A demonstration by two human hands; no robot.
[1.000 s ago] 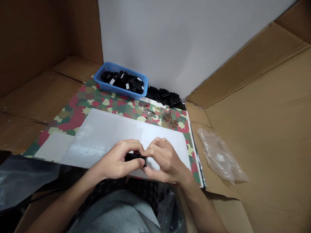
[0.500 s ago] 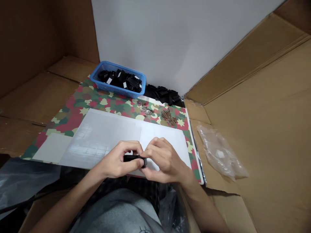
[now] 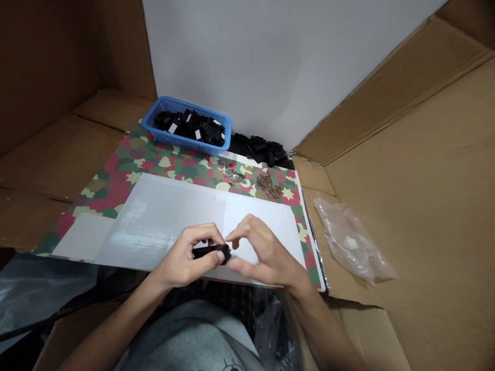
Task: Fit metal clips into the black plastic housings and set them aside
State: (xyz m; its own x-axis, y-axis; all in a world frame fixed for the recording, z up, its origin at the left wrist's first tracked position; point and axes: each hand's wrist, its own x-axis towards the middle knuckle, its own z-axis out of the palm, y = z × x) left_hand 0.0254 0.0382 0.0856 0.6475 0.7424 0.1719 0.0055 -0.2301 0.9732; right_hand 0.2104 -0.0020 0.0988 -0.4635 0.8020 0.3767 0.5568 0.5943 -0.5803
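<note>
My left hand point(image 3: 189, 257) grips a small black rectangular plastic part point(image 3: 204, 251) between thumb and fingers, above the near edge of the white sheets. The part lies roughly level, and my fingers hide some of it. Close to its right end is my right hand point(image 3: 263, 252), thumb and forefinger spread apart with nothing visible between them. Beyond the sheets lie a small heap of silvery metal bits point(image 3: 234, 175) and a heap of brownish metal bits point(image 3: 268, 185), too small to name.
A blue basket point(image 3: 185, 149) of black plastic parts stands at the back left, with more black parts point(image 3: 263, 149) piled beside it. White sheets point(image 3: 255, 206) cover a patterned board point(image 3: 119, 159). A clear plastic bag point(image 3: 351, 247) lies right, by cardboard walls point(image 3: 425, 180).
My right hand has let go of the black part's right end, and its thumb and forefinger have opened. My left hand still holds the part, shifted slightly left.
</note>
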